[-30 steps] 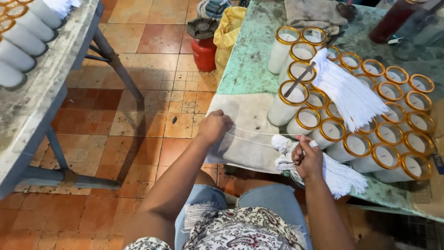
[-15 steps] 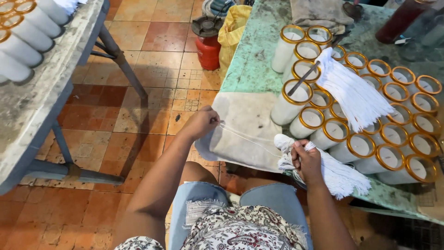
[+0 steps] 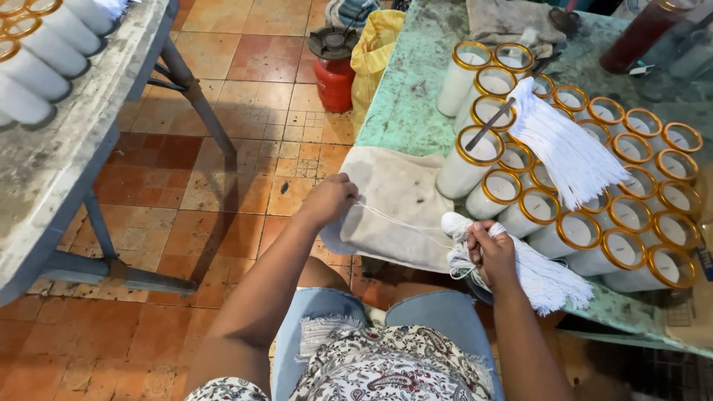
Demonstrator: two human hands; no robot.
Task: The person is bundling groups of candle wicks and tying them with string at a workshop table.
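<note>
Two Hands, One Taut Strand of Wick

A few thin white strands [image 3: 397, 220] run tight between the two hands, crossing above a pale cloth [image 3: 394, 194] that hangs over the near edge of the green worktop [image 3: 405, 111]. The left hand [image 3: 329, 199] is closed, pinching the strand ends over the cloth's left part. The right hand [image 3: 490, 252] is closed around a white wick bundle [image 3: 546, 281], gripping it near its bound head just off the worktop's front edge, with the loose ends trailing to the right.

Just beyond the right hand stand rows of tall white candle glasses with gold rims [image 3: 594, 230], packed side by side. A second white wick bundle [image 3: 564, 152] lies across their tops. A dark rod [image 3: 490, 125] leans in one glass at the front left of the group.

On the terracotta tile floor [image 3: 245, 148] beside the worktop sit a red canister [image 3: 334, 70] and a yellow bag [image 3: 375, 44]. At far left, a grey second worktop [image 3: 63, 163] carries more white candle glasses [image 3: 44, 63].
</note>
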